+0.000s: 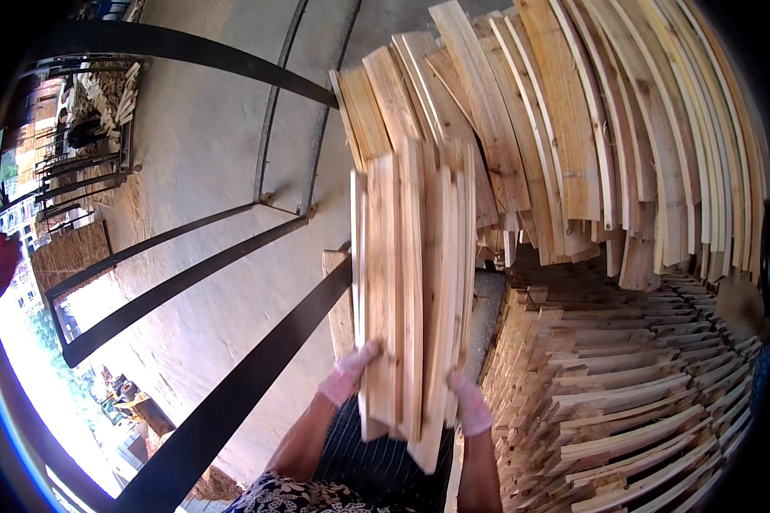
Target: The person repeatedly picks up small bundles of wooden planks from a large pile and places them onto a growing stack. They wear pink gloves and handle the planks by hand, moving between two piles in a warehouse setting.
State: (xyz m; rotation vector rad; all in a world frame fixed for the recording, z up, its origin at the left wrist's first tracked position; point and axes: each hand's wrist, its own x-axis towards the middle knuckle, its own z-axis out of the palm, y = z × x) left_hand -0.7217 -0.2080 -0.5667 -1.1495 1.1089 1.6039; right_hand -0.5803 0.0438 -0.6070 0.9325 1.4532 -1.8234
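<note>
A bundle of pale wooden boards [383,282] stands lengthwise before me, squeezed between my two gloved hands. My left hand [348,374], in a light pinkish glove, presses on the bundle's left side near its close end. On the opposite side, my right hand [470,402] grips the same boards, also gloved. The boards' near ends are uneven, one jutting lower than the rest. At their far end they meet a row of upright-leaning boards [505,128]; whether they rest on it I cannot tell. My fingers are partly hidden by the wood.
A large stack of wooden slats [624,402] fills the lower right. Dark metal bars [239,385] cross the left side beside me, above a concrete floor [205,154]. A metal frame with wood scraps [103,111] stands farther left, and a single board [338,308] lies beside the bundle.
</note>
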